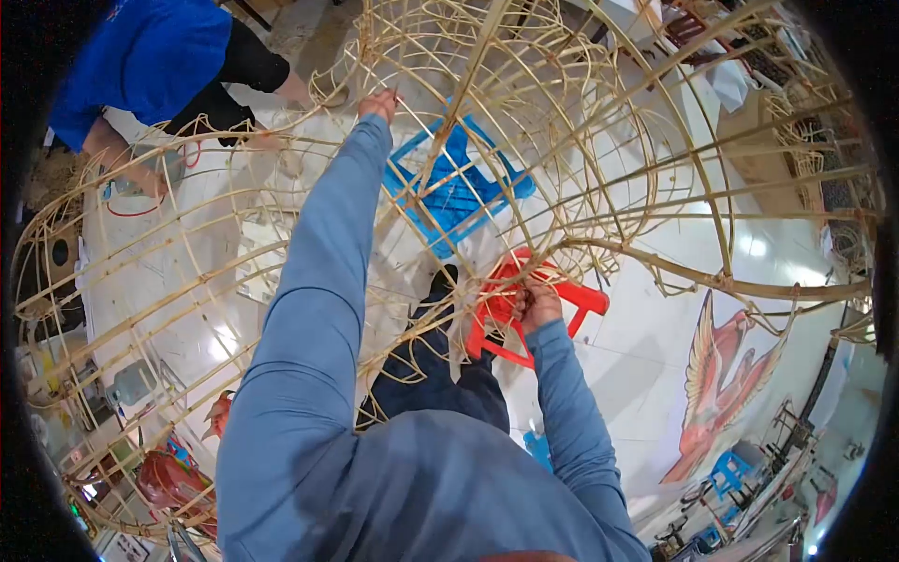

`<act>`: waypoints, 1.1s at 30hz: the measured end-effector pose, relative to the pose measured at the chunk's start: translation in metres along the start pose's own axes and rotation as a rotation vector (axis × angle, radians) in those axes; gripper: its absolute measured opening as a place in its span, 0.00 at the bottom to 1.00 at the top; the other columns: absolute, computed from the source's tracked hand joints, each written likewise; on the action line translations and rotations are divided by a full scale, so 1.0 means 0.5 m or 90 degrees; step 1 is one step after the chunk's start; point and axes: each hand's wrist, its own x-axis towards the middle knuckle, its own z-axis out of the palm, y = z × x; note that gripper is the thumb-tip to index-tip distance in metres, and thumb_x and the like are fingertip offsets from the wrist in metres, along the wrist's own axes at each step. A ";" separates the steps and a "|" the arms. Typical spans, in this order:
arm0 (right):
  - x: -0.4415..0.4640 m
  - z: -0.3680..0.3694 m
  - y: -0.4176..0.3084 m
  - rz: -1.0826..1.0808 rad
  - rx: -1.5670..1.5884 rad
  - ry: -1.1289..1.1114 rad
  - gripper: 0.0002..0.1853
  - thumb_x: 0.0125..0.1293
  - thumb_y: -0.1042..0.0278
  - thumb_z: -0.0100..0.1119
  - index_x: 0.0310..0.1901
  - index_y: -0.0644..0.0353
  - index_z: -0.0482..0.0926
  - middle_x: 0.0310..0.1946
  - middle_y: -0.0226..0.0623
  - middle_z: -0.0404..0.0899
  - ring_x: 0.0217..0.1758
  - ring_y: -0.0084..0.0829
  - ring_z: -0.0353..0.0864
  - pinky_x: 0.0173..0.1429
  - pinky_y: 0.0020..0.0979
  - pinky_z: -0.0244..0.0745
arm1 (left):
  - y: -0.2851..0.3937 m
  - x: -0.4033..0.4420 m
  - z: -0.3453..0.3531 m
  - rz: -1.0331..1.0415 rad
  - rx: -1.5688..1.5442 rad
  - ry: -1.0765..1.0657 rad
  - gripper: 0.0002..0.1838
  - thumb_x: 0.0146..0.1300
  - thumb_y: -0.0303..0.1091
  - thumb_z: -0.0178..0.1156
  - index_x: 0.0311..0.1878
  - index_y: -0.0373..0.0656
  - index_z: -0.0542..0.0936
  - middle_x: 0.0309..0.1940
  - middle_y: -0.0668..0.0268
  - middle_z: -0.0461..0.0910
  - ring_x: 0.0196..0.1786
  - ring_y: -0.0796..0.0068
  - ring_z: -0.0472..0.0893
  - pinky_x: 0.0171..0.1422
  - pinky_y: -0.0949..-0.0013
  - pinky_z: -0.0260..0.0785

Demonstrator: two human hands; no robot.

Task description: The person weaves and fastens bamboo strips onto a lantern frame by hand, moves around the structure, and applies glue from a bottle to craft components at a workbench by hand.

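Note:
A large openwork frame of bent bamboo strips [646, 245] spreads around me on both sides. My left hand [377, 105] reaches far forward, its fingers closed at a thin bamboo strip near the upper middle. Close in front of my body, my right hand [537, 304] is closed around the bamboo where several strips meet, above a red plastic stool [588, 298]. Its fingertips are partly hidden, so the exact grip is hard to see. Beyond the red stool, a blue plastic stool [456, 192] shows through the strips on the floor.
Another person in a blue shirt [154, 56] bends over the frame at upper left. A winged red figure [726, 375] shows at the right. Small blue stools [730, 473] and tools stand at lower right. A red object [173, 482] is at lower left.

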 end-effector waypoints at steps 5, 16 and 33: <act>-0.063 0.029 -0.023 -0.049 -0.154 0.023 0.10 0.61 0.60 0.49 0.38 0.55 0.71 0.18 0.30 0.72 0.13 0.22 0.66 0.15 0.24 0.61 | 0.106 -0.088 -0.007 -0.067 0.165 0.240 0.11 0.53 0.36 0.54 0.25 0.37 0.75 0.25 0.56 0.78 0.34 0.61 0.76 0.41 0.66 0.68; -0.200 -0.274 0.064 -0.259 -0.404 -0.090 0.12 0.60 0.64 0.53 0.39 0.64 0.73 0.23 0.34 0.74 0.17 0.21 0.71 0.19 0.23 0.68 | 0.216 -0.381 0.083 0.006 0.133 0.443 0.14 0.53 0.39 0.51 0.32 0.37 0.76 0.32 0.55 0.78 0.37 0.61 0.76 0.39 0.63 0.67; -0.408 -0.812 0.214 -0.007 -0.549 0.024 0.16 0.55 0.60 0.55 0.37 0.68 0.75 0.25 0.44 0.78 0.20 0.30 0.76 0.24 0.26 0.72 | 0.329 -1.434 0.039 0.071 0.311 -0.280 0.12 0.55 0.38 0.54 0.40 0.42 0.75 0.32 0.59 0.75 0.33 0.64 0.77 0.38 0.67 0.69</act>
